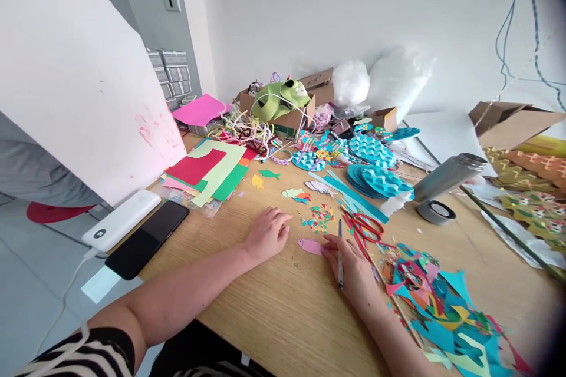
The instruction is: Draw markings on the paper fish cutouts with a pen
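Observation:
My right hand (pixel 354 271) has a pen (pixel 340 265) held across its fingers, and its fingertips touch the tail end of a pink paper fish (pixel 311 245) on the wooden table. To the left of that fish, my left hand (pixel 267 234) rests on the tabletop with the index finger stretched out and the others loosely bent, holding nothing. Beyond both hands lies a scatter of small coloured paper bits (pixel 319 218). A pale green paper fish (pixel 292 193), a white paper fish (pixel 320 188), a green fish (pixel 269 174) and a yellow fish (pixel 257 181) lie farther back.
Red-handled scissors (pixel 368 227) and a heap of paper scraps (pixel 442 288) lie to the right. A steel flask (pixel 451 177) stands behind its lid (pixel 435 212). Coloured paper sheets (pixel 230 179), a phone (pixel 148 240) and a white power bank (pixel 121 221) are on the left.

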Demonstrator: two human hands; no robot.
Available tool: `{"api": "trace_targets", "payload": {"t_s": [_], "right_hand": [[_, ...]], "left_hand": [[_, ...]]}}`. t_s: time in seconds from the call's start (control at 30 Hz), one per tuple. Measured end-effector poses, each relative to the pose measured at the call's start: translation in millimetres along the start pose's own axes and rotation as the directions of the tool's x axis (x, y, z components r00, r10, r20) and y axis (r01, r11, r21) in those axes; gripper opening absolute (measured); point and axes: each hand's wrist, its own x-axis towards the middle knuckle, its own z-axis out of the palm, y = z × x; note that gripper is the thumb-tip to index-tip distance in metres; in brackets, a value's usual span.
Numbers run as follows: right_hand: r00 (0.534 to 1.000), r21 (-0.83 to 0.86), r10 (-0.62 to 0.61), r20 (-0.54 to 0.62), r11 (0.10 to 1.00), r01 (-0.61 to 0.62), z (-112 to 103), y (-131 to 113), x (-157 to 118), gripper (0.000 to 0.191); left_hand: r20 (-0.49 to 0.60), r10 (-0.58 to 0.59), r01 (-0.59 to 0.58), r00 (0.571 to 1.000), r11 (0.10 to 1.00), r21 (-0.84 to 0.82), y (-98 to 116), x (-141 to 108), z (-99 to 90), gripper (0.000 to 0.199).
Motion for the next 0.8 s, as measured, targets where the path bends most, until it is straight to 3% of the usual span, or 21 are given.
{"api": "trace_targets", "payload": {"t_s": [0.23,0.8], "right_hand": [[1.0,0.009,-0.019,-0.005,1.0,0.019,1.9,0.5,0.7,0.023],[0.996,0.056,-0.085,-0.008,0.995,0.085,13.6,-1.0,-2.2,0.016]], "left_hand": [[-0.048,-0.055,0.054,0.997,0.998,-0.014,-2.5,-0.9,0.9,0.029],[-0.026,-0.056,0.055,0.998,0.998,-0.042,-0.5,-1.3,3.0,0.026]]}}
